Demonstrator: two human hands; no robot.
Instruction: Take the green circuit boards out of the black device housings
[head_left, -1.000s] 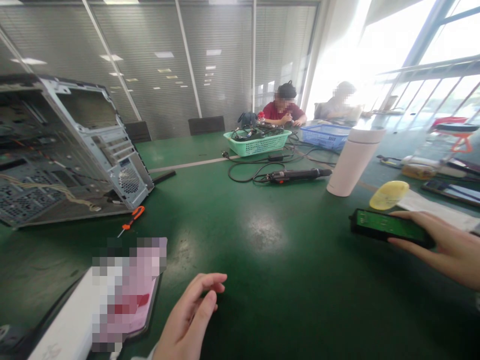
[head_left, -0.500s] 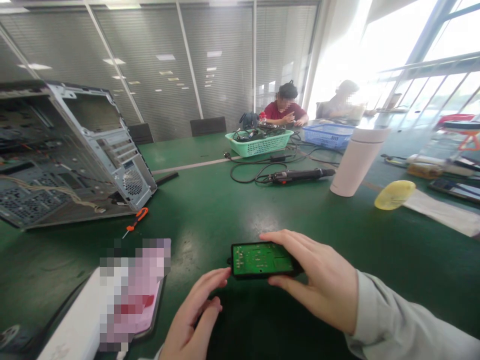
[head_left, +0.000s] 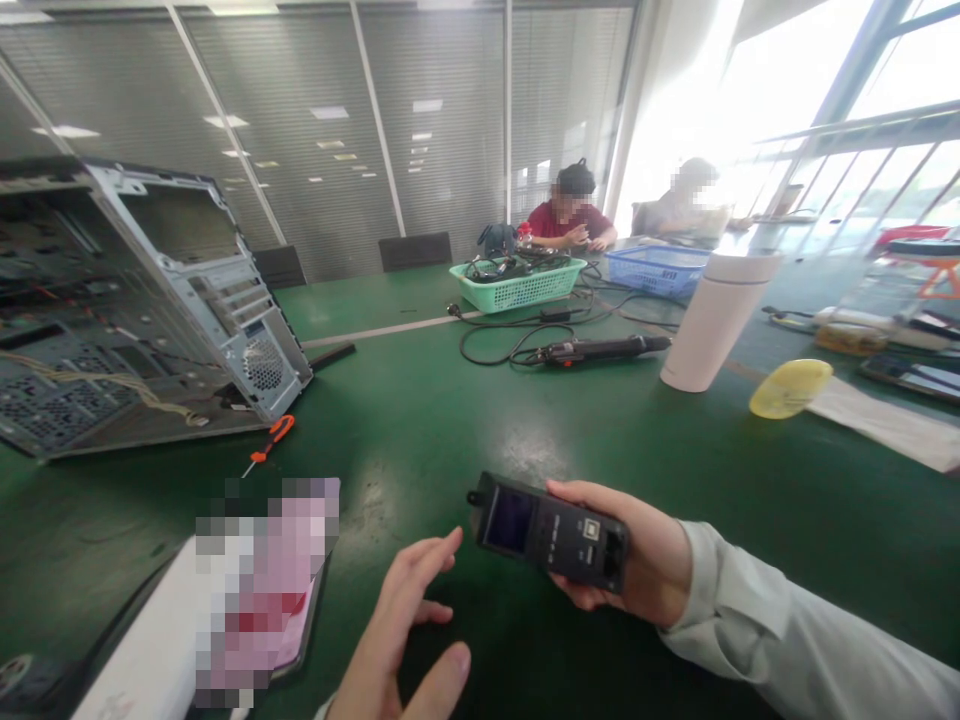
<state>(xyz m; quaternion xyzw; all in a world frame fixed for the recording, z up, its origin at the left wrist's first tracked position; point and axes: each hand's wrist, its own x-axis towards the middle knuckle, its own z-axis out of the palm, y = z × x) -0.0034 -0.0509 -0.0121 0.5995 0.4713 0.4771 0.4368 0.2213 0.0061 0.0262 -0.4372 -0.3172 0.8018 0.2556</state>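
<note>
My right hand (head_left: 634,550) is wrapped around a small black handheld device (head_left: 555,532), held above the green table. Its front faces me, with a small dark screen at the left end, and light lettering and socket-like openings towards the right. A little loop sticks out from its left end. The kind of device I cannot tell. Just left of it, my left hand (head_left: 416,620) is open, thumb and fingers apart, touching nothing.
An open computer case (head_left: 150,300) stands at left, an orange-handled screwdriver (head_left: 274,437) by it. A blurred pink object (head_left: 300,580) lies nearer. Beyond are a corded black tool (head_left: 600,350), a green basket (head_left: 525,290), a blue basket (head_left: 660,270) and a pale tumbler (head_left: 712,325). Two people sit behind.
My right hand has turned the device over: its green circuit board side faced up before, and now its screen side does. My left hand has come away from its left end, thumb spread wider.
</note>
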